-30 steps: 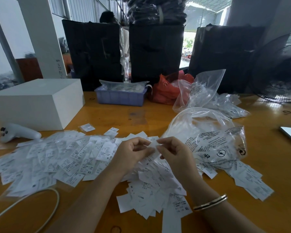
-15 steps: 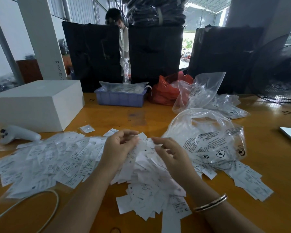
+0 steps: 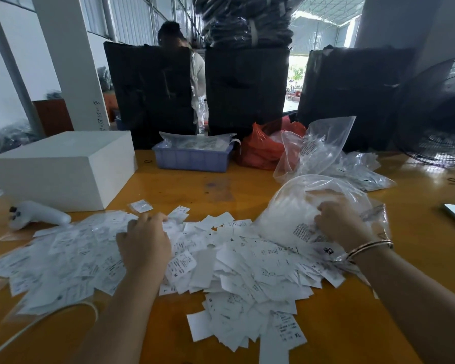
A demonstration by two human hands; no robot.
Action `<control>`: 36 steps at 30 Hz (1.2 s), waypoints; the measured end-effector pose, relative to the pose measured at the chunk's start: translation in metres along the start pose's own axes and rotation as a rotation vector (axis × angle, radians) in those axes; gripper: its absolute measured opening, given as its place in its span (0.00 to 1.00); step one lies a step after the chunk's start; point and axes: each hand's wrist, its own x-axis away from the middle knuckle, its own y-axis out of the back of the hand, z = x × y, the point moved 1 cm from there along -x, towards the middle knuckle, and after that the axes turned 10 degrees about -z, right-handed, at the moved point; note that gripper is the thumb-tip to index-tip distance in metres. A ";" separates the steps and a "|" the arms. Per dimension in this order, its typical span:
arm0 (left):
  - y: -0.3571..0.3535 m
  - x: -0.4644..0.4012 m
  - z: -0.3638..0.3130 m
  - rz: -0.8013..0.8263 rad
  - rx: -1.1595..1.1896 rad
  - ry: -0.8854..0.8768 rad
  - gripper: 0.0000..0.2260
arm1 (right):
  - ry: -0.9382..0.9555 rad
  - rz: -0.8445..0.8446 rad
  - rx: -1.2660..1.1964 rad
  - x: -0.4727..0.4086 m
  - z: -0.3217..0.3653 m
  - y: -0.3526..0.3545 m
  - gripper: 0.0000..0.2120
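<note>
The labels (image 3: 247, 264) lie in a loose pile across the near half of the table (image 3: 247, 185). The pile's near edge is ragged, with a few slips spilling toward the table's front.

The left hand (image 3: 145, 243) lies palm down on the pile's left-centre, with its fingers bent over toward the far edge. Whether they pinch a label cannot be told. The right hand (image 3: 336, 224) is at the pile's right end, fingers curled into the wall of the bag (image 3: 286, 203) and gripping the plastic. The bag's base overlaps the pile's right edge, and the bag balloons up just beyond it.

Past the pile's far edge a strip of bare wood runs up to the tray (image 3: 192, 158). The box (image 3: 63, 169) stands beyond the pile's far-left corner, and a controller (image 3: 37, 215) lies just beside that edge. A cable (image 3: 50, 316) curves along the pile's near-left edge. Bare wood shows to the right of the pile and along its near side.
</note>
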 end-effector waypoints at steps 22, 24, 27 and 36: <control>0.009 0.039 -0.058 0.265 0.934 -0.247 0.07 | 0.036 -0.616 -0.815 0.047 0.034 0.038 0.03; 0.011 0.039 -0.060 0.398 1.041 -0.152 0.05 | -0.076 -0.390 -1.159 0.062 0.054 0.034 0.03; 0.013 0.040 -0.063 0.572 1.159 -0.072 0.18 | -0.216 -0.103 -1.406 0.087 0.076 0.018 0.04; 0.012 0.041 -0.064 0.481 1.189 -0.015 0.21 | -0.137 -0.141 -1.233 0.107 0.101 0.002 0.04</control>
